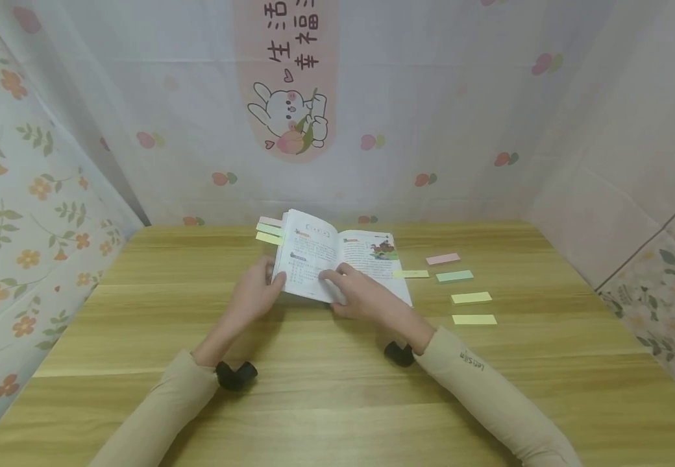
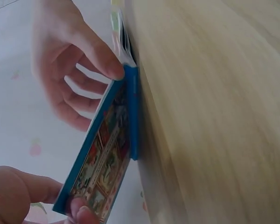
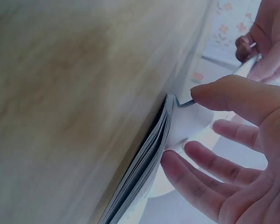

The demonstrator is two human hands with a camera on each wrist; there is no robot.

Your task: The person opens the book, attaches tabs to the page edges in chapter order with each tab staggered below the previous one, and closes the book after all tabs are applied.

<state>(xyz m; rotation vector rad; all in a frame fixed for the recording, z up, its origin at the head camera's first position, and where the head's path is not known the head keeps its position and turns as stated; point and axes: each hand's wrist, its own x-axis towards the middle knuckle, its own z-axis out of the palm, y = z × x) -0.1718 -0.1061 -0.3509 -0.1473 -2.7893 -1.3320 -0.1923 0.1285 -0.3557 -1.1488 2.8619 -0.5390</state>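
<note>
An open book (image 1: 314, 259) with printed pages lies tilted, its left half raised off the wooden table. Its blue-edged, pictured cover (image 2: 102, 158) faces the left wrist camera. My left hand (image 1: 257, 288) pinches the left cover and pages near the lower left corner, thumb in front and fingers behind. My right hand (image 1: 363, 292) rests at the lower middle of the book, with its thumb (image 3: 224, 95) at the bottom edge by the spine and its loosely bent fingers over the right page. Pink, green and yellow tabs (image 1: 269, 229) stick out from the left page edge; a yellow tab (image 1: 412, 274) stands out at the right.
Right of the book, a pink strip (image 1: 443, 259), a green strip (image 1: 454, 276) and two yellow strips (image 1: 471, 298) lie on the table (image 1: 326, 415). A printed curtain (image 1: 431, 97) hangs behind the table. Black wrist mounts (image 1: 236, 375) sit under both wrists.
</note>
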